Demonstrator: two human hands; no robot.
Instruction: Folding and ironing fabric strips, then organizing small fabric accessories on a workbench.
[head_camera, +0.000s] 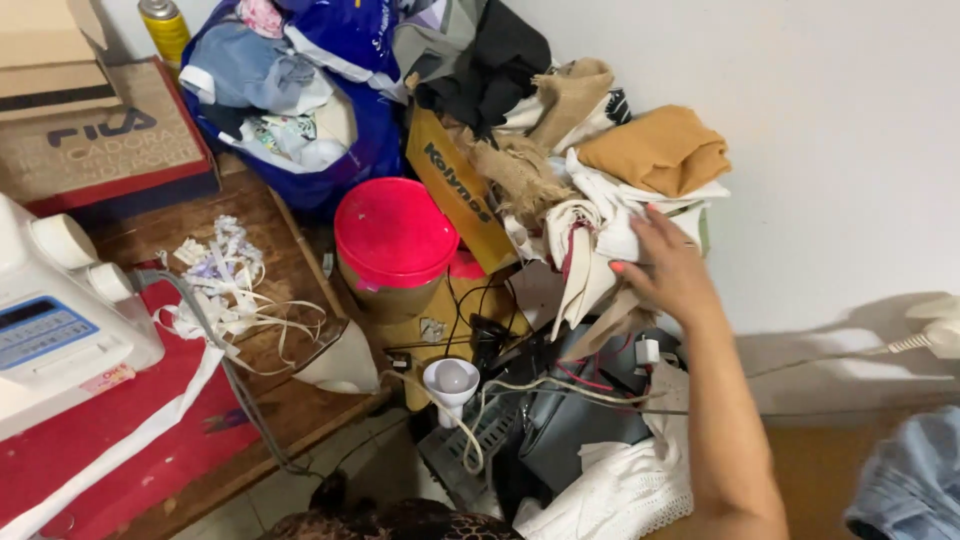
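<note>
My right hand (668, 268) reaches forward into a heap of fabric pieces (590, 190) piled against the white wall. Its fingers rest on white cloth (608, 236) at the front of the heap, curled over it; whether they grip it I cannot tell. A folded mustard-yellow cloth (660, 150) lies on top of the pile just beyond the hand. Beige and black cloth (500, 60) lie further left. My left hand is not in view.
A red-lidded tub (393, 235) and a yellow box (460, 195) stand left of the heap. A blue bag of clothes (290, 90) sits behind. A white sewing machine (55, 320) rests on a wooden table (290, 400) with a red mat, fabric scraps. Cables, a light bulb (452, 378) lie below.
</note>
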